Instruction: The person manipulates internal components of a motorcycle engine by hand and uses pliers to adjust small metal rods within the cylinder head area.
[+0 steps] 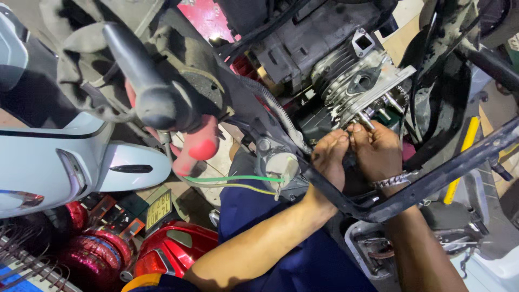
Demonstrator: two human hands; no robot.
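Note:
Both my hands reach up under a scooter's engine. My left hand [330,159] has its fingertips pinched together just below the finned metal cylinder [357,81]. My right hand [378,148], with a metal bracelet on the wrist, has its fingers curled against the cylinder's lower edge beside a protruding stud [366,120]. The fingertips of the two hands meet; whatever small part lies between them is hidden. A black frame tube [432,178] crosses in front of both wrists.
A black handlebar grip [143,75] and red panels hang at upper left. A white scooter body [65,162] sits at left, a red scooter panel [173,246] below. Green and yellow wires [232,181] run to a white connector. A yellow shock spring [462,159] stands at right.

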